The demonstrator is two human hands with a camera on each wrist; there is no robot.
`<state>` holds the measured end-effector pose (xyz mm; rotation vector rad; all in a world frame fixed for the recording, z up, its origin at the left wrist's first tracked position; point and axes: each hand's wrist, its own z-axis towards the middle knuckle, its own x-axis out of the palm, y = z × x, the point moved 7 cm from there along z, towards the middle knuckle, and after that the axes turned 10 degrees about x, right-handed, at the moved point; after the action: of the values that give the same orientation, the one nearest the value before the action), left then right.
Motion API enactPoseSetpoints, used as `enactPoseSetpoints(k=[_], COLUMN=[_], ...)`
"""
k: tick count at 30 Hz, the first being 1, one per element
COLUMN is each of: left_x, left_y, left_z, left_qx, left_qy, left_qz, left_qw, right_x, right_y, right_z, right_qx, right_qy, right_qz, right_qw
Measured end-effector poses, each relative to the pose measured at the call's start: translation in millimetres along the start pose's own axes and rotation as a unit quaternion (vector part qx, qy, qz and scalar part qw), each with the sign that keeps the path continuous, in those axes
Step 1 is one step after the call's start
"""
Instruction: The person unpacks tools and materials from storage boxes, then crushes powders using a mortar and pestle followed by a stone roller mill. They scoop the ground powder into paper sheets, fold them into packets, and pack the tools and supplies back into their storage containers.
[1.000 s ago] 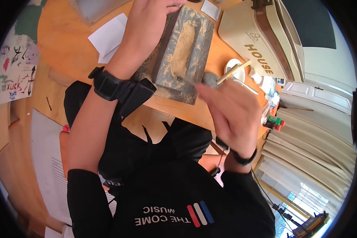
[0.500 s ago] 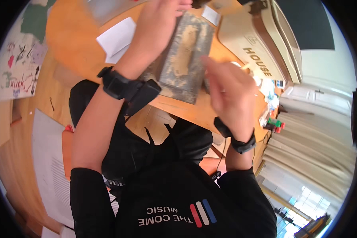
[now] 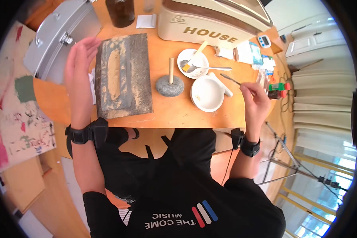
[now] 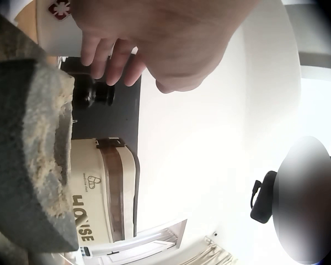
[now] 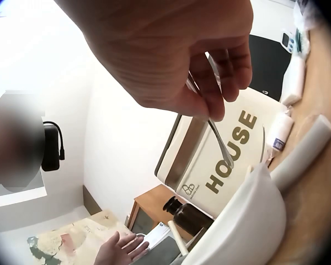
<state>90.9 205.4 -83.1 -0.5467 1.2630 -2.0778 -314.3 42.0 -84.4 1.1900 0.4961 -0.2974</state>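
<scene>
A grey stone trough (image 3: 127, 75) stands on a powder-dusted dark board (image 3: 142, 79), with a strip of tan powder (image 3: 114, 75) along its hollow. My left hand (image 3: 80, 65) is at the trough's left side, fingers extended and holding nothing. In the left wrist view the same hand (image 4: 160, 38) is above and beyond the trough's powdery end (image 4: 41, 149). My right hand (image 3: 256, 99) pinches a thin metal spatula (image 3: 229, 78) between thumb and fingers, its flat tip pointing left. Close by is a white mortar (image 3: 205, 94) with a pestle (image 3: 222, 85) leaning in it.
A round stone with an upright wooden stick (image 3: 170, 85) sits right of the trough. Behind it, a white saucer (image 3: 204, 59) holds a brush and a spoon. A cream HOUSE box (image 3: 178, 29), a brown jar (image 3: 121, 14) and a silver case (image 3: 63, 27) line the back.
My right hand has moved from the trough to the right, beyond the mortar, still with the spatula. My left hand has come back from the trough's far end. The head view has turned.
</scene>
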Motion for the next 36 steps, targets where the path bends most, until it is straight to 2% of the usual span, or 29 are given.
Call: enactPoseSetpoints(k=[1, 3, 4, 6, 8, 11, 12, 14, 15, 17, 21, 23, 24, 25, 26, 27, 29, 31, 33, 34, 36], left_x=[2.3, 8.9, 19.7, 63.1, 109.9, 158.5, 167.7, 188.7, 193.4, 200.0, 204.4, 202.3, 204.0, 199.9, 194.4, 191.6, 186.6, 185.0, 182.2, 181.0, 179.6], left_y=[-12.2, -49.7, -61.5, -96.8, -112.8, -96.9, -88.7, -72.7, -63.4, -43.2, -24.0, -18.2, -21.0, -17.0, -13.3, -13.0, -12.3, -9.5, -12.7, -15.6, -30.4], left_z=[-2.6, -6.2, -5.9, -15.0, -36.5, -71.5, -77.8, -93.7, -95.0, -95.7, -91.8, -91.4, -89.4, -85.0, -81.2, -77.8, -71.5, -68.6, -63.4, -60.6, -50.6], left_qx=[0.006, 0.087, 0.092, 0.172, 0.187, 0.206, 0.202, 0.262, 0.262, 0.289, 0.278, 0.231, 0.231, 0.158, 0.086, 0.087, 0.066, 0.065, 0.066, 0.071, 0.076], left_qy=[0.018, 0.044, 0.058, 0.189, 0.297, 0.440, 0.435, 0.475, 0.475, 0.464, 0.468, 0.485, 0.485, 0.495, 0.502, 0.501, 0.505, 0.505, 0.501, 0.501, 0.494], left_qz=[0.017, 0.212, 0.220, 0.351, 0.383, 0.404, 0.417, 0.463, 0.469, 0.568, 0.580, 0.602, 0.603, 0.600, 0.592, 0.591, 0.524, 0.515, 0.507, 0.491, 0.474], left_qw=[1.000, 0.973, 0.969, 0.901, 0.855, 0.775, 0.772, 0.701, 0.697, 0.615, 0.607, 0.591, 0.590, 0.608, 0.625, 0.626, 0.683, 0.690, 0.698, 0.709, 0.725], right_x=[5.9, 25.2, 31.8, 50.1, 56.4, 63.8, 64.4, 66.6, 66.5, 66.7, 66.3, 61.3, 59.4, 59.7, 54.5, 48.9, 44.9, 45.5, 55.5, 60.0, 79.7], right_y=[-2.0, -3.5, -6.2, 10.3, 8.5, 10.7, 10.1, 9.6, 8.1, 4.2, 2.9, 6.2, 8.4, 11.0, 16.1, 20.8, 34.9, 48.9, 67.7, 72.1, 82.0], right_z=[8.1, 25.3, 33.9, 39.3, 42.2, 44.8, 44.2, 43.6, 42.5, 41.5, 39.3, 37.0, 36.1, 34.4, 32.8, 30.2, 22.6, 12.7, -2.4, -6.7, -19.0], right_qx=[-0.008, -0.044, -0.034, -0.137, -0.132, -0.151, -0.166, -0.181, -0.189, -0.193, -0.197, -0.200, -0.203, -0.204, -0.220, -0.235, -0.243, -0.251, -0.311, -0.315, -0.355], right_qy=[0.015, 0.048, 0.040, 0.089, 0.104, 0.118, 0.114, 0.119, 0.120, 0.127, 0.137, 0.123, 0.111, 0.111, 0.058, 0.005, -0.005, -0.017, 0.014, 0.014, 0.074], right_qz=[-0.008, 0.007, 0.019, 0.018, 0.016, -0.012, -0.039, -0.032, -0.040, -0.040, -0.029, -0.035, -0.046, -0.046, -0.067, -0.089, -0.105, -0.125, -0.105, -0.110, -0.122], right_qw=[1.000, 0.998, 0.998, 0.986, 0.986, 0.981, 0.979, 0.976, 0.974, 0.972, 0.970, 0.971, 0.972, 0.972, 0.972, 0.968, 0.964, 0.960, 0.944, 0.942, 0.924])
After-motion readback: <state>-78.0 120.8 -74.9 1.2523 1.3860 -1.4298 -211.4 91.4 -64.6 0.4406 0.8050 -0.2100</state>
